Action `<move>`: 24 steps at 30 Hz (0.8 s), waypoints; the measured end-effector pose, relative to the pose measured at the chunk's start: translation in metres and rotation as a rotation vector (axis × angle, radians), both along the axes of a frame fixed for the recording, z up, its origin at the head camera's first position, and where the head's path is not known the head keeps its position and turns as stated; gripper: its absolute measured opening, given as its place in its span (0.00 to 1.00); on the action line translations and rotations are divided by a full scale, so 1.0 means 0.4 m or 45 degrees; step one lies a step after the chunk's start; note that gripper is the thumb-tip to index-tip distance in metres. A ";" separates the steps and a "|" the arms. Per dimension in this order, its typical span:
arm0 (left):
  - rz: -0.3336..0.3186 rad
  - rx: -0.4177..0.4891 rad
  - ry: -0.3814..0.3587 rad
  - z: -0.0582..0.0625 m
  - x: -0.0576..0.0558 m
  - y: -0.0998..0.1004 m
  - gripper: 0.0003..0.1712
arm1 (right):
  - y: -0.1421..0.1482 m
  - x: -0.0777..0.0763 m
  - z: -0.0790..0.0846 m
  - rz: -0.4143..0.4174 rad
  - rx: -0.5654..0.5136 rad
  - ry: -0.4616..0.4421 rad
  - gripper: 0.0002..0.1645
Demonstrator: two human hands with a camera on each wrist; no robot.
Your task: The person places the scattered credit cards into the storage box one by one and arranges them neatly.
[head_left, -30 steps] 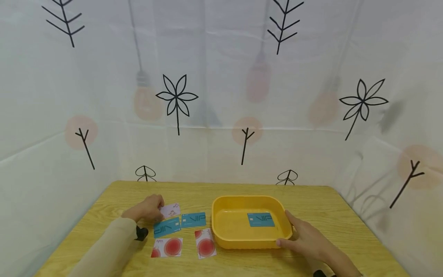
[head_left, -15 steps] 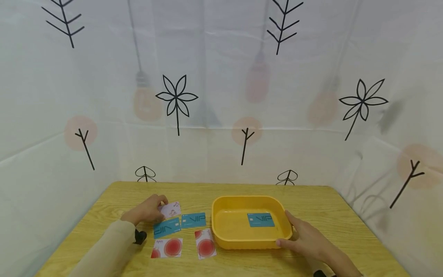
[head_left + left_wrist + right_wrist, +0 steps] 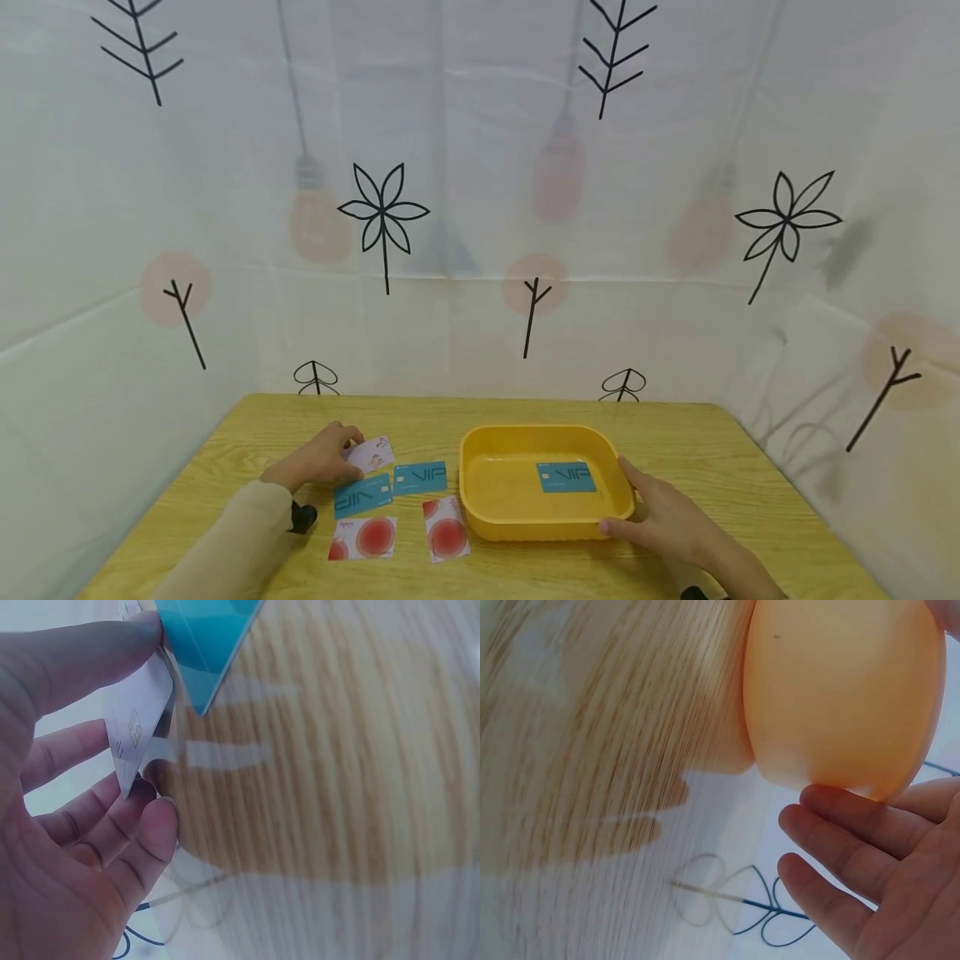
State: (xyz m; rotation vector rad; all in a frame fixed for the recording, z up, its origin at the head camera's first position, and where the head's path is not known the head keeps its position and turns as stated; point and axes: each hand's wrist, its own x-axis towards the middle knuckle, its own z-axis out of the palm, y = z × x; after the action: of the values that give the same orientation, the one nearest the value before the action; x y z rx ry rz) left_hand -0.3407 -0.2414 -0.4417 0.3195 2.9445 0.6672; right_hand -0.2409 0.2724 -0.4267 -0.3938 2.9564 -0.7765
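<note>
My left hand [image 3: 318, 457] pinches a pale card [image 3: 377, 452] with a small drawing, thumb on its near edge and fingers at the far edge. In the left wrist view that card [image 3: 139, 705] stands tilted between thumb and fingers. Just in front of it lies a teal VIP card [image 3: 363, 497], with a second teal VIP card [image 3: 420, 477] to its right. My right hand [image 3: 667, 512] holds the right end of a yellow plastic tray [image 3: 536, 531], thumb at the front corner and fingers along the side. Inside the tray lies another teal VIP card [image 3: 566, 477].
Two white cards with red circles lie nearer me: one card sideways [image 3: 362, 538], the other card upright [image 3: 447, 530] close to the tray's left side. The wood-grain table [image 3: 420, 412] ends at a white patterned cloth [image 3: 465, 333] behind and at both sides.
My left hand has shifted slightly to the right over the pale card, its thumb now further along the near edge. The right hand and tray stay in place.
</note>
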 end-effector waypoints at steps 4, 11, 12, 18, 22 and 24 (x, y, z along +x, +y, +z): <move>-0.005 -0.001 0.004 -0.003 -0.001 -0.001 0.27 | 0.001 0.000 -0.001 0.007 0.000 0.009 0.64; -0.010 0.013 0.005 -0.003 0.001 0.000 0.30 | 0.002 -0.002 -0.003 0.007 0.006 0.005 0.64; -0.011 0.017 0.009 -0.003 0.000 0.000 0.31 | 0.002 -0.002 -0.003 0.009 0.007 0.007 0.64; -0.008 0.037 0.015 -0.007 0.002 0.005 0.33 | 0.002 -0.001 -0.001 0.014 0.007 0.014 0.63; -0.017 0.024 0.018 -0.011 0.003 0.007 0.32 | 0.001 0.000 -0.001 0.012 0.008 0.015 0.64; -0.024 0.021 0.019 -0.011 0.004 0.007 0.32 | 0.001 0.001 -0.002 0.013 0.012 0.021 0.64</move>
State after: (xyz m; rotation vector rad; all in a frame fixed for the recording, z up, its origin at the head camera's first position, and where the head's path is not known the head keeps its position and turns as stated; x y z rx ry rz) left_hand -0.3392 -0.2384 -0.4462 0.3554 2.9475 0.6899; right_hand -0.2405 0.2729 -0.4275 -0.4161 2.9697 -0.7617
